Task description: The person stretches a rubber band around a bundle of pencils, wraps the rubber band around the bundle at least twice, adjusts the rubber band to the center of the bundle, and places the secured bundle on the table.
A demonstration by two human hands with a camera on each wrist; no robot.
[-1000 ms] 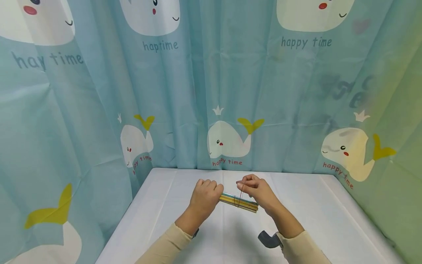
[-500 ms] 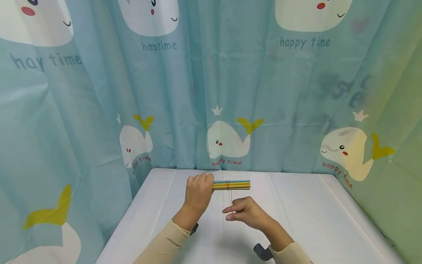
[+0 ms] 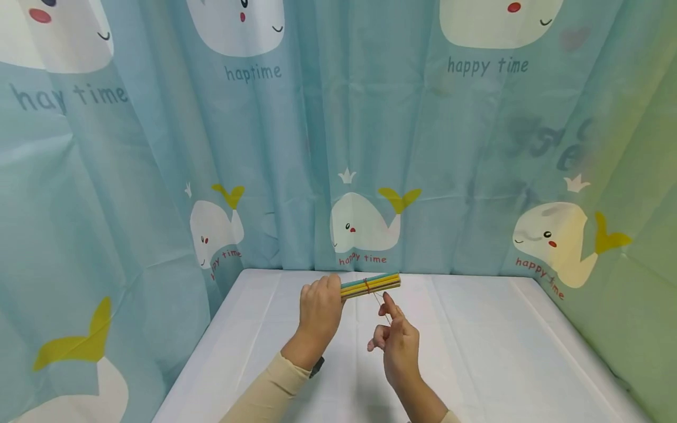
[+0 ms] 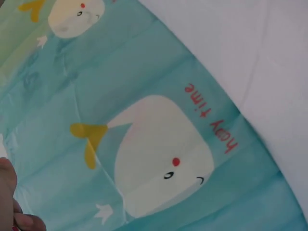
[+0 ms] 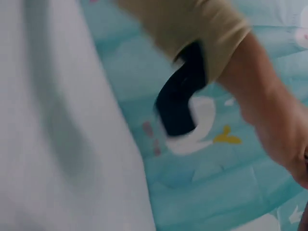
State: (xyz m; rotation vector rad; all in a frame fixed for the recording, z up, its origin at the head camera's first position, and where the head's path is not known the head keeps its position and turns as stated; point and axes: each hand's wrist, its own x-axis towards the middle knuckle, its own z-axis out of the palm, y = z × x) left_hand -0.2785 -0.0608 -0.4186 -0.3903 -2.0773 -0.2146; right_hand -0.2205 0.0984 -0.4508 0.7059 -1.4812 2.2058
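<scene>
A person's left hand (image 3: 319,311) wraps its curled fingers tight round 1 end of a bundle of straws (image 3: 371,284), lifting it above a white table (image 3: 492,346) in front of a whale-print curtain (image 3: 158,147). The free end of the bundle juts out to the right of that grip and tilts slightly upward. The straws are thin, straight, smooth tubes in teal, yellow and a darker shade, lying packed side by side.

A rubber band (image 3: 376,295) circles the bundle just right of the left fist. From there a thin, taut reddish strand of it runs down and right to the right hand (image 3: 398,346), which sits below and right of the bundle, clear of the straws. The right index finger points up with the strand stretched to it, while the other fingers are loosely curled; exactly how the loop sits on the fingers is too fine to tell.

Both forearms wear beige sleeves (image 3: 270,390) of soft knit. The table cover is matte with faint fold creases, and the curtain hangs in vertical pleats, printed with white whales and the words "happy time". The right wrist view shows a black strap (image 5: 180,96) at the left sleeve's cuff, blurred.
</scene>
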